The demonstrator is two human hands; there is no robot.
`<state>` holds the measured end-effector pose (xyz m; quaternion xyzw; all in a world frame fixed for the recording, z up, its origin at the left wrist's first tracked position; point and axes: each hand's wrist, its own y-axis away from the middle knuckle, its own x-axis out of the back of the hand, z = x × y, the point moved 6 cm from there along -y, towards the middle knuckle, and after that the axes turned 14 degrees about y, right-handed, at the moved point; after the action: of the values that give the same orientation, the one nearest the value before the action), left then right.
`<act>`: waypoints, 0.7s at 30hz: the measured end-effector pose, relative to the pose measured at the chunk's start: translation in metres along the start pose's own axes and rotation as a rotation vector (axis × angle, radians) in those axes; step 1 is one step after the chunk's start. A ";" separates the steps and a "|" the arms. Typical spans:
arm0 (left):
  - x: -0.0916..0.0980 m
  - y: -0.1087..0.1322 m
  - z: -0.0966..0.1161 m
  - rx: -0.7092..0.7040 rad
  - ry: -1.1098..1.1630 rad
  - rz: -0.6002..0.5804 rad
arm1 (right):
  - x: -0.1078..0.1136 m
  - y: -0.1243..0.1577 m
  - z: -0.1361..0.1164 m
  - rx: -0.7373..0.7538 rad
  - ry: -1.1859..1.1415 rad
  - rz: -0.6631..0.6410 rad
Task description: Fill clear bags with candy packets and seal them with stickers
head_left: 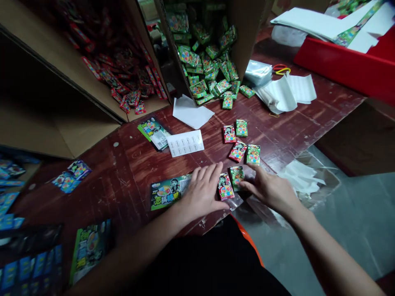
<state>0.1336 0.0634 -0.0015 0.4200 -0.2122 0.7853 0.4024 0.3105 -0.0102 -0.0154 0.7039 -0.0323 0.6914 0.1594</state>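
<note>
My left hand (200, 191) lies flat, fingers stretched out, over the right part of a printed green-and-black candy packet (166, 193). Its thumb reaches below a small red candy box (226, 186), which sits on clear plastic. Beside that box stands a small green candy box (236, 177); the thumb of my right hand (271, 189) is at its right edge, perhaps touching it. The right index finger points towards another green box (253, 154), thumb and index apart, while the other fingers are partly hidden. Farther up lie two red boxes (237, 151) and one more green box (241, 128).
Cardboard cartons of red boxes (132, 100) and green boxes (212, 65) lean open at the back. A sticker sheet (185, 143), yellow-handled scissors (281, 69) and a red tray (336, 59) are on the table. Below its right edge hangs a clear bag of paper scraps (304, 179).
</note>
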 end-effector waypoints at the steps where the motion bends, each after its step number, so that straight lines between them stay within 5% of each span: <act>1: 0.008 0.005 -0.008 -0.022 0.000 -0.018 | 0.007 -0.003 0.002 0.129 -0.037 0.070; 5: 0.040 0.033 -0.056 0.028 -0.047 -0.069 | 0.021 -0.014 -0.012 0.690 -0.142 0.245; 8: 0.047 0.057 -0.083 0.115 -0.050 -0.125 | 0.003 -0.023 -0.033 0.864 -0.124 0.233; 11: 0.041 0.075 -0.087 0.157 0.017 -0.147 | -0.016 -0.024 -0.050 0.866 -0.100 0.261; 15: 0.030 0.086 -0.075 0.204 0.101 -0.081 | -0.024 -0.020 -0.063 0.673 -0.127 0.340; 21: 0.032 0.086 -0.074 0.243 0.132 -0.039 | -0.022 -0.006 -0.083 0.749 -0.191 0.178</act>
<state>0.0174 0.0766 -0.0157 0.4170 -0.0803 0.8232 0.3767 0.2315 0.0143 -0.0389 0.7689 0.1463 0.5980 -0.1726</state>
